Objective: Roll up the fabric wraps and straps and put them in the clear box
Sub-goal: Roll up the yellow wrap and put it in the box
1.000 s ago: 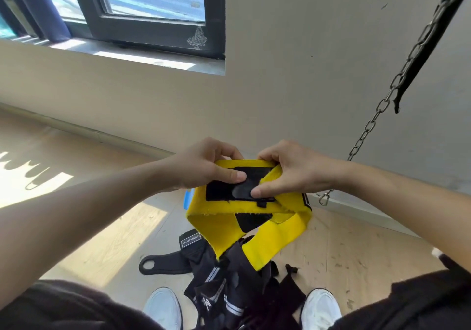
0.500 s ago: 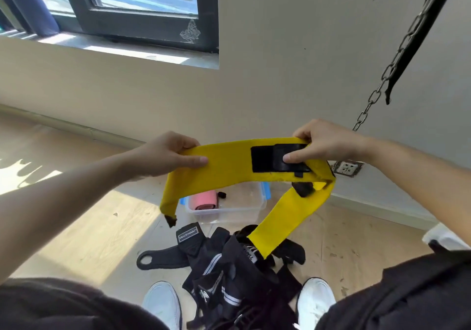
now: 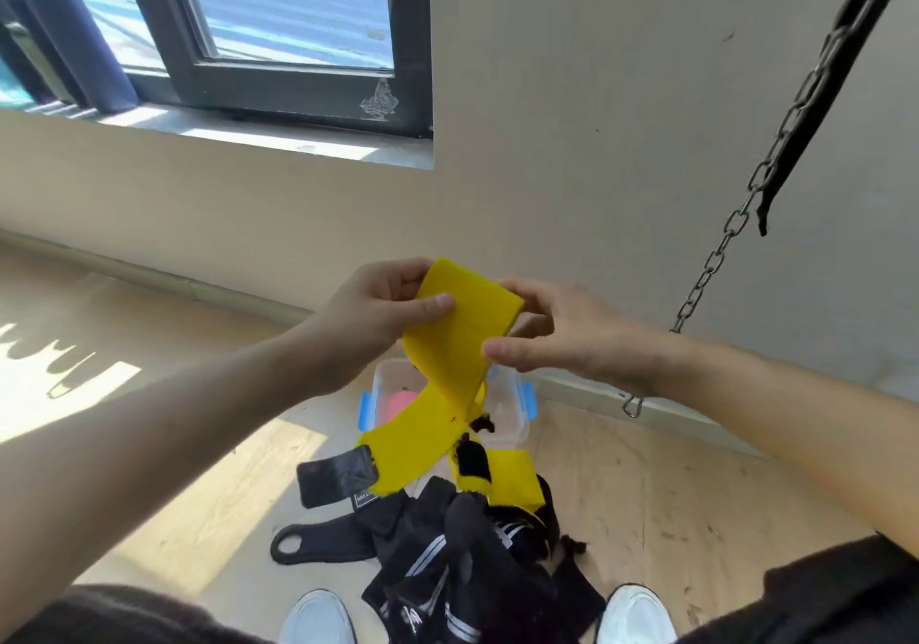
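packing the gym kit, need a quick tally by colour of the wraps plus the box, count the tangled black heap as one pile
yellow wrap: 1
pink roll: 1
black strap pile: 1
clear box: 1
total: 4

Bright yellow wrap (image 3: 462,340) above a heap of black straps (image 3: 447,559).
The yellow wrap is plain, with a black patch (image 3: 338,474) at one end. The black straps carry white stripes. The clear box (image 3: 512,410) has blue latches (image 3: 530,397) and holds a pink roll (image 3: 400,402). Shoes (image 3: 634,613) white, floor (image 3: 646,484) pale wood, wall (image 3: 572,171) beige.
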A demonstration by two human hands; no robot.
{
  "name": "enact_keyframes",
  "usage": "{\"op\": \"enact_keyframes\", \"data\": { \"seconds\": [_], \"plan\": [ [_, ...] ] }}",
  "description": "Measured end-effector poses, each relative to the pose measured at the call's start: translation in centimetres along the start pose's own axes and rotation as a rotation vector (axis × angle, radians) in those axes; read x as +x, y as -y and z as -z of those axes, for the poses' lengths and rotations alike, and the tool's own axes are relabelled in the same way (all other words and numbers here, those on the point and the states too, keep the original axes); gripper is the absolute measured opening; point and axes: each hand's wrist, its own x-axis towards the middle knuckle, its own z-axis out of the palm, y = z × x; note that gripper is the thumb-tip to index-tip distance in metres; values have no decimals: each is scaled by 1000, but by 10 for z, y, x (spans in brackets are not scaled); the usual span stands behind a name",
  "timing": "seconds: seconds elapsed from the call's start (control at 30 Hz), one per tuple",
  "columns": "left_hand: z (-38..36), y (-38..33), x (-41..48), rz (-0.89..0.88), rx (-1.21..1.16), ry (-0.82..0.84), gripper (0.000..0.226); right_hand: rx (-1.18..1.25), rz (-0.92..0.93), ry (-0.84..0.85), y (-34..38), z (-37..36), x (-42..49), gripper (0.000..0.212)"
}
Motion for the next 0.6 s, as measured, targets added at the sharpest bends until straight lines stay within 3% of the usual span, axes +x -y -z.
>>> {"op": "enact_keyframes", "data": {
  "seconds": [0.13, 0.2, 0.37, 0.5, 0.6],
  "plan": [
    [-1, -5, -2, 2, -34, 49, 51, 151, 52, -207, 4, -6, 6, 22],
    [0, -3, -2, 36, 2, 109, 50, 230, 59, -266, 4, -3, 9, 13],
    [-2, 5, -5, 93, 191, 159, 20, 350, 13, -388, -3, 12, 13, 13],
    [-3, 1, -3, 68, 198, 130, 12, 399, -48, -400, -9, 17, 16, 12],
    [-6, -7, -3, 22, 151, 45, 6, 344, -99, -373, -14, 18, 17, 22]
  ]
}}
